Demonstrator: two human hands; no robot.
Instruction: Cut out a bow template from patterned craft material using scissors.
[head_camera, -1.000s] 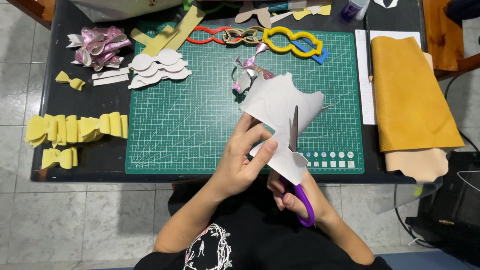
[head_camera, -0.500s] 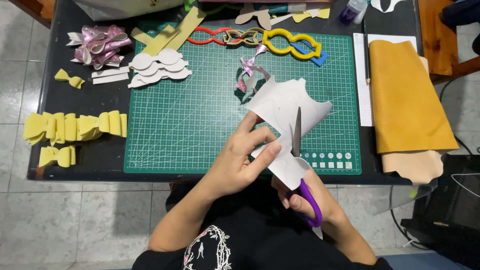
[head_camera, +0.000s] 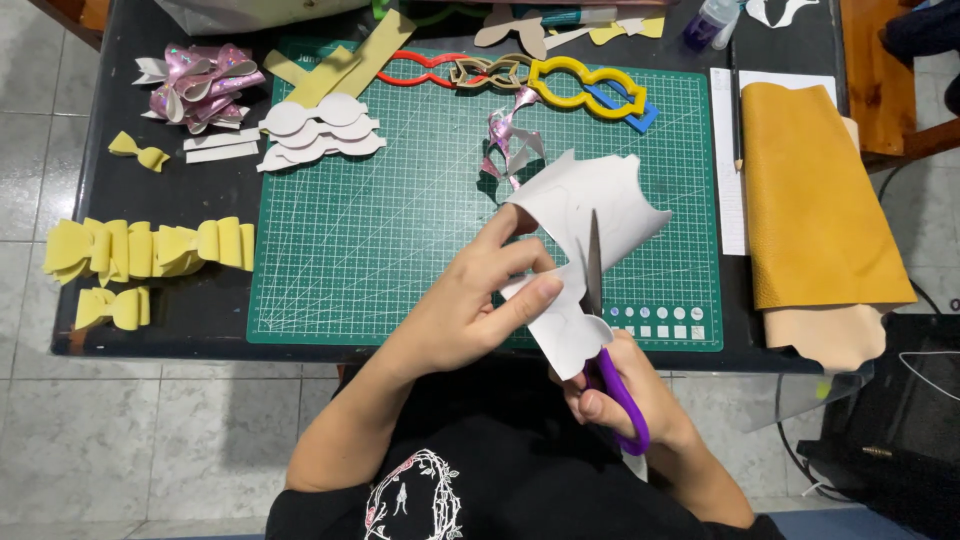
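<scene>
A white sheet (head_camera: 585, 215) is pinched by the left hand (head_camera: 470, 300); purple-handled scissors (head_camera: 600, 330), gripped by the right hand (head_camera: 620, 395), are partway through the cut, outline unfinished.

Both bare forearms reach forward from the body. The left hand (head_camera: 470, 300) sits higher, fingers curled with thumb and index pinched together. The right hand (head_camera: 625, 395) lies lower and nearer the torso, fingers closed in a grip.

Bright even light, sharp, soft shadows
</scene>
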